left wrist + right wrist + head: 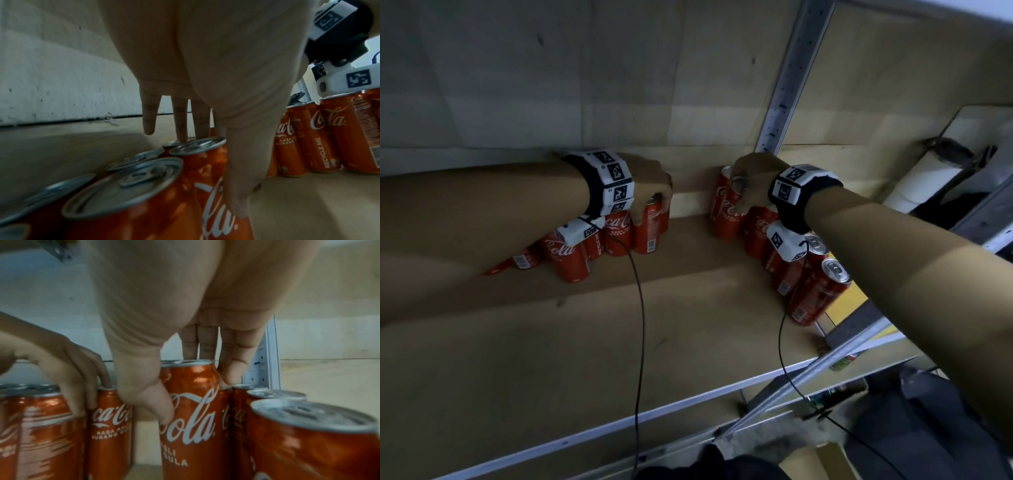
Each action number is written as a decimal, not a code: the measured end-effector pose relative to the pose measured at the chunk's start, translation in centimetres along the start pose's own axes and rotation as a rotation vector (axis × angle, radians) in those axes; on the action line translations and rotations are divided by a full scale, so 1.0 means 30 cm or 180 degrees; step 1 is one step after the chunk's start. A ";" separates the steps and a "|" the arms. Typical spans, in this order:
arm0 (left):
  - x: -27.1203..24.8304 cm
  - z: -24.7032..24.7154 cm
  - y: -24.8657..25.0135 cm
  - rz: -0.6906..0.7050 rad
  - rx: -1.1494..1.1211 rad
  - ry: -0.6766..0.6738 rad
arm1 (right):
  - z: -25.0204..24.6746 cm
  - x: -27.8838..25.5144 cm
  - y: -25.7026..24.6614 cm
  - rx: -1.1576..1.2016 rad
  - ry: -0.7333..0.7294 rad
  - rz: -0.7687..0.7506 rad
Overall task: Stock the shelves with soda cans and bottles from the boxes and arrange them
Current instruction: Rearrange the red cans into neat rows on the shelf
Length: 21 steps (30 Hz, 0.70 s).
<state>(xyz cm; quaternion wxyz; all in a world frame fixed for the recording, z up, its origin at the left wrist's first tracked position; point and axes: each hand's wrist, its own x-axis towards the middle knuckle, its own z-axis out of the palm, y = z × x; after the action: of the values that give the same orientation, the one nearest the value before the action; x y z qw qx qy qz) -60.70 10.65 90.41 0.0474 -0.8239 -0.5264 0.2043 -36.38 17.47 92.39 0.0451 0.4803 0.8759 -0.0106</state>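
Red cola cans stand in two clusters on a brown shelf board (551, 342). My left hand (654, 209) reaches down over the right end of the left cluster (571, 253) and holds a can (650, 229) from above. In the left wrist view its thumb (236, 186) runs down that can's side (201, 162), with the fingers (197, 123) at the far rim. My right hand (741, 202) grips the leftmost can (726, 219) of the right cluster (815, 287). In the right wrist view its thumb (162, 407) presses that can's front (191, 426), fingers (205, 347) behind the top.
A bare strip of board separates the two clusters, and the wide front of the shelf runs to a white edge (654, 414). A perforated metal upright (784, 85) stands behind the right cluster. Wrist cables (640, 325) hang over the shelf. A cardboard box (822, 459) sits below.
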 end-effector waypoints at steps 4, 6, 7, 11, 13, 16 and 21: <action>-0.011 0.013 -0.001 -0.0061 0.0139 0.0065 | 0.037 0.042 0.014 0.0005 -0.0003 0.0172; -0.013 0.018 -0.004 -0.0067 0.0177 0.0085 | 0.056 0.049 0.027 0.0196 0.0062 0.0253; -0.014 0.019 -0.005 -0.0081 0.0177 0.0070 | 0.065 0.051 0.033 0.0288 0.0107 0.0283; -0.017 0.009 0.002 -0.0082 0.0171 0.0016 | 0.101 0.062 0.047 0.0256 0.0239 0.0387; -0.018 0.005 0.004 -0.0067 0.0166 0.0012 | 0.117 0.068 0.053 0.0143 0.0355 0.0496; -0.023 0.014 -0.002 -0.0073 -0.0023 0.0117 | 0.129 0.072 0.056 0.0072 0.0426 0.0582; -0.070 0.003 -0.015 -0.0272 -0.0769 0.0498 | 0.097 0.049 0.010 0.0094 0.0437 0.0570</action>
<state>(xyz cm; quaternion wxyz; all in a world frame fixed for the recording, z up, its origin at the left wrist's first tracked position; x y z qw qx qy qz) -61.87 8.97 91.06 -0.0026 -0.8139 -0.5765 0.0724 -36.71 18.70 89.37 -0.0213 0.5568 0.8303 0.0136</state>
